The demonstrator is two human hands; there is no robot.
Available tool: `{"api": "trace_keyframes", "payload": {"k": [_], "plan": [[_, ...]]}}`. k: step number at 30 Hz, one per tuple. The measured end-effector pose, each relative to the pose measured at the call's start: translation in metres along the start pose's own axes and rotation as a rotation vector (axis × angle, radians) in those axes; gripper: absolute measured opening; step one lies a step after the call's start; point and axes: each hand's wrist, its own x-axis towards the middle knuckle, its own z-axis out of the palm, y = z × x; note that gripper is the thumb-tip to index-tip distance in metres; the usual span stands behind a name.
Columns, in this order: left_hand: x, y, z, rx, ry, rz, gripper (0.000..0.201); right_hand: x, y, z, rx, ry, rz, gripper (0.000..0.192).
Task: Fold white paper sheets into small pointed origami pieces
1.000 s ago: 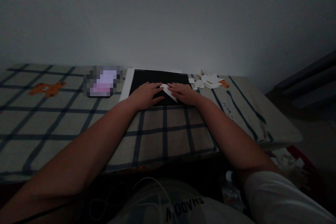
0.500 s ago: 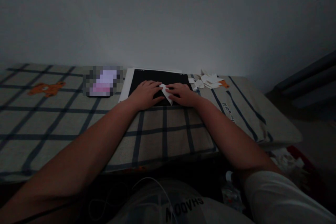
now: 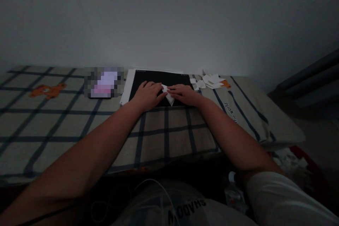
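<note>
A small piece of folded white paper [image 3: 170,99] with a pointed lower end lies on a black sheet or folder [image 3: 161,76]. My left hand [image 3: 148,95] is at the paper's left side, its thumb and fingertips closed on that edge. From the right, my right hand [image 3: 184,94] holds the paper down with its fingertips. Parts of the paper are hidden beneath the fingers. White sheets [image 3: 127,86] stick out from under the black one on the left.
Several folded white paper pieces [image 3: 212,80] are piled to the right. A phone [image 3: 106,83], partly pixelated, rests on the left of the checked tablecloth [image 3: 66,123]. A clear bottle [image 3: 234,194] stands below the table edge, and a wall rises behind.
My left thumb has moved up and in onto the paper. The paper's lower tip has shifted slightly left and looks wider. My right hand has barely moved.
</note>
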Motion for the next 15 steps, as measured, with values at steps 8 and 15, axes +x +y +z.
{"api": "trace_keyframes", "payload": {"k": [8, 15], "plan": [[-0.002, 0.013, 0.004, 0.018, 0.036, -0.043, 0.069, -0.003, 0.0, -0.004, 0.003, -0.066, 0.023, 0.045], [-0.002, 0.009, 0.005, 0.013, 0.005, -0.039, 0.073, -0.005, 0.005, -0.006, 0.058, -0.065, 0.0, 0.042]]}}
